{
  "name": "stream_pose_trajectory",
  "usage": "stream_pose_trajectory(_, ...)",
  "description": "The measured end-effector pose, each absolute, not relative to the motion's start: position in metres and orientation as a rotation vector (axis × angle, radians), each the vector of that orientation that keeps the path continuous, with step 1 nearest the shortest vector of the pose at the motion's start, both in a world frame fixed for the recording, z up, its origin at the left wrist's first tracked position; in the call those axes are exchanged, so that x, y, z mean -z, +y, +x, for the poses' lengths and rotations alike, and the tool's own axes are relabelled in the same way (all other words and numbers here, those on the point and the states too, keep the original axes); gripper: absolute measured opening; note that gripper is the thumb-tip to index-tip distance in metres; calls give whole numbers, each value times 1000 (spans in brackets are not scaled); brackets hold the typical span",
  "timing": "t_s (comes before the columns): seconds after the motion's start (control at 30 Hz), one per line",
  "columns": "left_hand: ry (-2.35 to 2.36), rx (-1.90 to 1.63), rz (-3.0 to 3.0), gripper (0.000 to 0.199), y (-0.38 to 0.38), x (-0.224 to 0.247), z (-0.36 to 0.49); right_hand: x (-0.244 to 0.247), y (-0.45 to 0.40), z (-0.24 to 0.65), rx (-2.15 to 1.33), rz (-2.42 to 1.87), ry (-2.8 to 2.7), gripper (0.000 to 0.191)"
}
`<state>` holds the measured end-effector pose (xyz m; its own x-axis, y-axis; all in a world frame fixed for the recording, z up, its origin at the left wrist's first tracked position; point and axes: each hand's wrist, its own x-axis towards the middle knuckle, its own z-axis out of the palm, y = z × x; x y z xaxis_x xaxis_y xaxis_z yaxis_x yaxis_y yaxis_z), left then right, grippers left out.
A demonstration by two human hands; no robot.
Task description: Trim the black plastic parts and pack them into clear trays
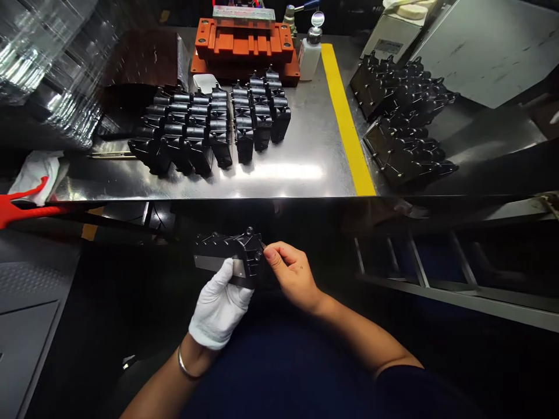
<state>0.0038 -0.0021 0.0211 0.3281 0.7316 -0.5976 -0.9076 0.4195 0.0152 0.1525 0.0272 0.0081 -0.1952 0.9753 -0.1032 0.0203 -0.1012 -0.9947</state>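
My left hand [220, 308], in a white glove, grips a black moulded plastic housing [252, 256] from below, its thumb pressed on the grey metal plate [213, 264] along the side. The housing is held in front of my body, below the table's front edge. My bare right hand [293, 273] is pinched at the housing's right end, thumb against forefinger. Something thin seems to show at those fingertips, too small to name. On the table stand rows of similar black housings [198, 131], close together.
An orange fixture [244, 49] stands at the back, with a white pump bottle [310, 52] beside it. Yellow tape [347, 122] crosses the steel table [305, 157]. More black housings [402, 139] lie right of it. Clear plastic trays [48, 70] are stacked left, above a red-handled tool [21, 206].
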Motion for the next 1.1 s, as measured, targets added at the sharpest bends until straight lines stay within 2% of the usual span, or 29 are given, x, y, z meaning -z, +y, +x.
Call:
stream_pose_trajectory(0.2,485,-1059,-418,52,-4,-24,-1,3,21,148,-1227,-1189,-1155,36)
stream_pose_trajectory(0.4,670,-1039,-583,53,2,-41,-1,-8,41,185,-976,-889,-1821,21)
stream_pose_trajectory(0.53,802,-1060,-632,46,5,-46,6,-13,45,193,-801,-840,-1953,17)
stream_pose_trajectory(0.7,898,-1058,-566,37,3,-47,9,-15,48,192,-785,-822,-1996,22)
stream_pose_trajectory(1.1,1060,-1060,-405,42,5,-47,14,3,46,186,-738,-880,-1884,22)
